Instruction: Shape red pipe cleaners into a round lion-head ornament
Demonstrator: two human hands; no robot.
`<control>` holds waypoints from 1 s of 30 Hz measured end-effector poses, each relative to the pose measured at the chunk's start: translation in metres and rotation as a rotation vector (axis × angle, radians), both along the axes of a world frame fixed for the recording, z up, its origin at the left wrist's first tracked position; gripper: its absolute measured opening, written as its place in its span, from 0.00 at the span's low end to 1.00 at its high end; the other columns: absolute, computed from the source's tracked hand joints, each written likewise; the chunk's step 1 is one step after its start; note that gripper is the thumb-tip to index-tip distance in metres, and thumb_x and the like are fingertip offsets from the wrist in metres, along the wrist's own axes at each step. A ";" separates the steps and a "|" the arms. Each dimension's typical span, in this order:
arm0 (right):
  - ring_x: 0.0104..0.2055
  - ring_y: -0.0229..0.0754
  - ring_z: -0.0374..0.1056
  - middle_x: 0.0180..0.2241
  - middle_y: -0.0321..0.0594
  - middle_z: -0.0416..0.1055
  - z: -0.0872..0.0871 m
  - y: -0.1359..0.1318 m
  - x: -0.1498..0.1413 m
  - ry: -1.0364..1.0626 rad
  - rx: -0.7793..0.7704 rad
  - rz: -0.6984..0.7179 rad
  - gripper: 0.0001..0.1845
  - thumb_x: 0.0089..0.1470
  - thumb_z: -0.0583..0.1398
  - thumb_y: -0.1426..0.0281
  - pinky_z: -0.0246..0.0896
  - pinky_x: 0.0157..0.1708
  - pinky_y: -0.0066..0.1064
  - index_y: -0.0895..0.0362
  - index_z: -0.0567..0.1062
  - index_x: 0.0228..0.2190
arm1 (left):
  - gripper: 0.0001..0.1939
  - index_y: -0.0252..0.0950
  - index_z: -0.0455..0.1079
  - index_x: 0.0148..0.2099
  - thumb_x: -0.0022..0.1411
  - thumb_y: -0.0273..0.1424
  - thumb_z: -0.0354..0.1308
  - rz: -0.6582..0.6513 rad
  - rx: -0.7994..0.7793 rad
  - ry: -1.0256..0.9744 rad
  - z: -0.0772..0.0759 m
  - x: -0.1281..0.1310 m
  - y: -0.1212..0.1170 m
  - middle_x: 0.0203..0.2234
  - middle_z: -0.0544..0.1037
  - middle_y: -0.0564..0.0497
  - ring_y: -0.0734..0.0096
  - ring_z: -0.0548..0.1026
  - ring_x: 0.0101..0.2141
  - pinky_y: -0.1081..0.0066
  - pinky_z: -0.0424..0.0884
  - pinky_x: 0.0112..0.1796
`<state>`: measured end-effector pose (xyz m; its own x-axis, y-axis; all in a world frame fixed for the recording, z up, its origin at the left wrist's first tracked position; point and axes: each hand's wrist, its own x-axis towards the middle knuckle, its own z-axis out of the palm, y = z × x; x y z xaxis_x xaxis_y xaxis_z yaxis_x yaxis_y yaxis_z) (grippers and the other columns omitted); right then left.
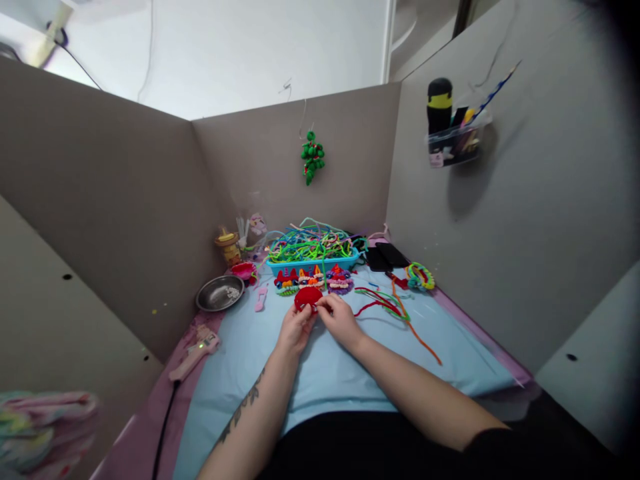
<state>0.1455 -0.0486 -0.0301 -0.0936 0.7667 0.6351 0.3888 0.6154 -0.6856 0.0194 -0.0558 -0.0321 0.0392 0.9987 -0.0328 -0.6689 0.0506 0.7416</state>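
Over the middle of the blue-covered table my left hand (296, 327) grips a round, fuzzy red disc (308, 297) by its lower edge. My right hand (338, 317) is closed at the disc's lower right rim, its fingertips pinched together; what lies between them is too small to make out. Just beyond the disc sit several colourful pipe-cleaner pieces (287, 280) in a row. To the right of my right hand lie loose red, green and orange pipe cleaners (385, 301).
A blue basket (280, 268) heaped with pipe cleaners stands at the back. On the left are a metal bowl (207, 299) with small white bits, a pink clip (261, 299) and a corded glue gun (193, 357). Dark phones (391, 255) lie back right. Partition walls enclose three sides.
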 end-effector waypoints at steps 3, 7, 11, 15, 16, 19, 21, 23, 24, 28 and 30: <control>0.32 0.40 0.64 0.27 0.37 0.66 0.000 0.001 0.000 0.030 -0.028 0.003 0.07 0.50 0.54 0.76 0.59 0.32 0.30 0.56 0.70 0.25 | 0.11 0.32 0.71 0.37 0.48 0.22 0.65 0.001 -0.036 0.006 -0.001 0.001 0.001 0.31 0.78 0.49 0.75 0.76 0.31 0.77 0.72 0.35; 0.33 0.40 0.64 0.27 0.37 0.66 0.000 0.002 -0.001 0.052 -0.027 0.019 0.06 0.50 0.54 0.76 0.59 0.32 0.30 0.56 0.70 0.25 | 0.10 0.31 0.71 0.35 0.47 0.21 0.65 -0.021 -0.074 0.014 -0.001 0.001 0.002 0.28 0.77 0.50 0.78 0.75 0.27 0.81 0.71 0.29; 0.33 0.40 0.64 0.27 0.37 0.65 -0.001 0.003 0.000 0.060 -0.032 0.018 0.07 0.50 0.55 0.76 0.59 0.32 0.30 0.56 0.70 0.25 | 0.11 0.31 0.71 0.37 0.48 0.21 0.64 -0.029 -0.079 0.046 0.000 0.002 0.000 0.28 0.77 0.50 0.79 0.75 0.26 0.83 0.70 0.26; 0.32 0.40 0.64 0.27 0.36 0.66 -0.002 0.003 -0.002 0.054 -0.050 0.010 0.07 0.49 0.54 0.76 0.59 0.33 0.30 0.56 0.70 0.24 | 0.12 0.32 0.70 0.39 0.49 0.26 0.65 -0.034 -0.065 0.052 0.002 0.002 -0.002 0.25 0.76 0.51 0.78 0.74 0.25 0.81 0.70 0.26; 0.32 0.40 0.64 0.27 0.36 0.66 -0.003 0.003 -0.002 0.052 -0.055 0.009 0.07 0.49 0.54 0.77 0.59 0.33 0.30 0.55 0.70 0.24 | 0.12 0.32 0.70 0.39 0.51 0.28 0.64 -0.032 -0.069 0.046 0.002 0.001 -0.002 0.24 0.76 0.51 0.78 0.74 0.24 0.80 0.70 0.26; 0.32 0.40 0.64 0.27 0.36 0.66 -0.005 0.003 -0.004 0.048 -0.053 0.014 0.08 0.49 0.54 0.77 0.59 0.33 0.30 0.55 0.70 0.25 | 0.13 0.32 0.70 0.39 0.54 0.36 0.61 -0.030 -0.115 0.024 0.003 0.000 -0.002 0.23 0.75 0.51 0.77 0.73 0.23 0.78 0.71 0.25; 0.33 0.40 0.64 0.27 0.36 0.66 -0.006 0.004 -0.004 0.046 -0.041 0.019 0.08 0.49 0.54 0.77 0.59 0.33 0.30 0.55 0.70 0.24 | 0.12 0.33 0.70 0.38 0.56 0.37 0.58 -0.031 -0.153 0.005 0.004 -0.001 -0.001 0.24 0.75 0.50 0.76 0.73 0.22 0.77 0.71 0.25; 0.33 0.40 0.63 0.27 0.37 0.66 -0.007 0.004 -0.004 0.044 -0.031 0.023 0.08 0.49 0.54 0.77 0.59 0.33 0.31 0.55 0.70 0.24 | 0.10 0.33 0.70 0.38 0.57 0.35 0.58 -0.022 -0.173 -0.018 0.003 -0.001 0.000 0.25 0.76 0.50 0.76 0.74 0.24 0.75 0.72 0.27; 0.33 0.40 0.63 0.27 0.36 0.66 -0.007 0.004 -0.004 0.044 -0.028 0.023 0.07 0.49 0.54 0.77 0.59 0.33 0.31 0.55 0.70 0.24 | 0.09 0.33 0.70 0.37 0.57 0.33 0.58 -0.015 -0.174 -0.031 0.003 -0.001 0.001 0.26 0.77 0.49 0.75 0.74 0.25 0.74 0.72 0.28; 0.33 0.40 0.63 0.27 0.36 0.65 -0.007 0.005 -0.003 0.047 -0.042 0.023 0.07 0.50 0.53 0.76 0.58 0.33 0.30 0.55 0.69 0.25 | 0.07 0.33 0.71 0.38 0.56 0.29 0.58 0.018 -0.162 -0.069 -0.001 -0.002 0.003 0.30 0.78 0.48 0.72 0.76 0.30 0.72 0.73 0.34; 0.33 0.40 0.63 0.27 0.36 0.64 -0.007 0.006 -0.003 0.052 -0.050 0.023 0.07 0.50 0.53 0.76 0.58 0.33 0.30 0.55 0.69 0.25 | 0.08 0.32 0.71 0.39 0.56 0.29 0.59 0.031 -0.159 -0.062 -0.003 -0.002 0.004 0.31 0.78 0.48 0.72 0.76 0.30 0.72 0.73 0.34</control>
<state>0.1427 -0.0429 -0.0367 -0.0794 0.7958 0.6004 0.3385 0.5880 -0.7346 0.0170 -0.0520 -0.0347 0.0155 0.9820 -0.1885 -0.7160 0.1425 0.6834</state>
